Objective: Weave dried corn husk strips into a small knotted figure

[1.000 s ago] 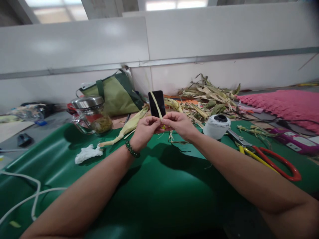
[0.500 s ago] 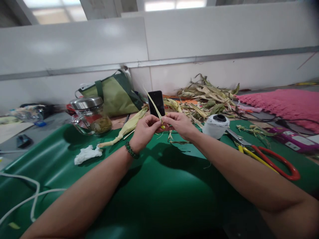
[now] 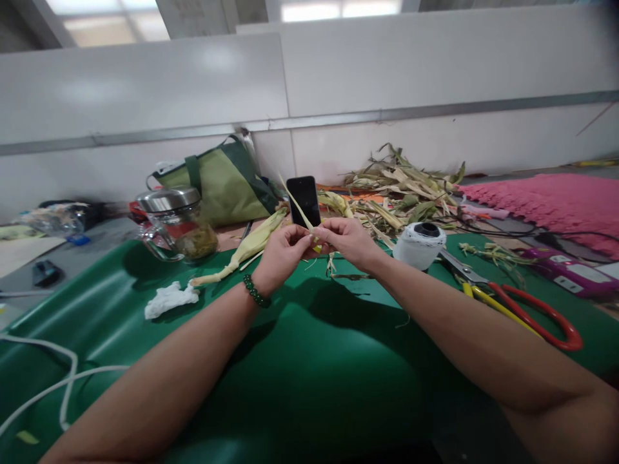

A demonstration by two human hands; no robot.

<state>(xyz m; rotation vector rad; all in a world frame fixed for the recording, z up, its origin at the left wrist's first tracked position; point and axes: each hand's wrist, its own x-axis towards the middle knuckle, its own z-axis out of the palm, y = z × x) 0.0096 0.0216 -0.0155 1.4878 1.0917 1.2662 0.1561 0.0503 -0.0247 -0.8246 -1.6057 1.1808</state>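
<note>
Both my hands meet above the green mat point(image 3: 309, 361), pinching a thin pale corn husk strip point(image 3: 296, 205). My left hand point(image 3: 280, 254), with a green bead bracelet at the wrist, has its fingers closed on the strip's lower end. My right hand point(image 3: 349, 241) pinches the same piece from the right. The strip's free end sticks up and to the left, in front of a black phone point(image 3: 304, 200) propped upright behind my hands. A few frayed husk threads hang below my fingers.
A whole corn husk point(image 3: 246, 248), a crumpled tissue point(image 3: 169, 299) and a lidded glass jar point(image 3: 176, 222) lie left. A green bag point(image 3: 222, 183) leans on the wall. A white thread spool point(image 3: 420, 245), red-handled scissors point(image 3: 512, 303), a husk pile point(image 3: 401, 187) and a pink cloth point(image 3: 551, 203) are right.
The strip's free end has tilted from nearly upright to leaning left. Both hands stay in the same place, still pinching it.
</note>
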